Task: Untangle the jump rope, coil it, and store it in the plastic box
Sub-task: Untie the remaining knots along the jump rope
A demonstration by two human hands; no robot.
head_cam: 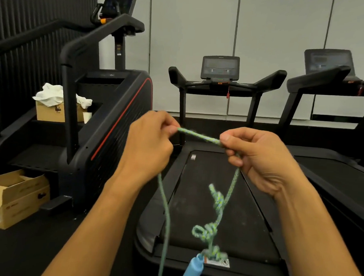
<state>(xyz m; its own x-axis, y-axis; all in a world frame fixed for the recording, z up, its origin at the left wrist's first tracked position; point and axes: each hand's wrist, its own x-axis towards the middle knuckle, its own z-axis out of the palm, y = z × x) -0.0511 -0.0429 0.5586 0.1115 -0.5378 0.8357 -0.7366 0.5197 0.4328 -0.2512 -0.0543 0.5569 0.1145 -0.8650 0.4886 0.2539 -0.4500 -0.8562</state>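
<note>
A green braided jump rope (198, 135) is stretched taut between my two hands at chest height. My left hand (149, 144) pinches one part of it, and a strand drops from under that hand to the bottom edge. My right hand (258, 156) pinches the other part. Below the right hand the rope hangs down with three knots (215, 199) along it and ends at a blue handle (192, 269) at the bottom edge. No plastic box is in view.
A treadmill (213, 202) lies straight ahead below my hands, with a second one (335, 86) at the right. A stair-climber machine (106, 117) stands at the left. Cardboard boxes (15, 194) sit on the dark floor at the left, one holding white cloth (52, 95).
</note>
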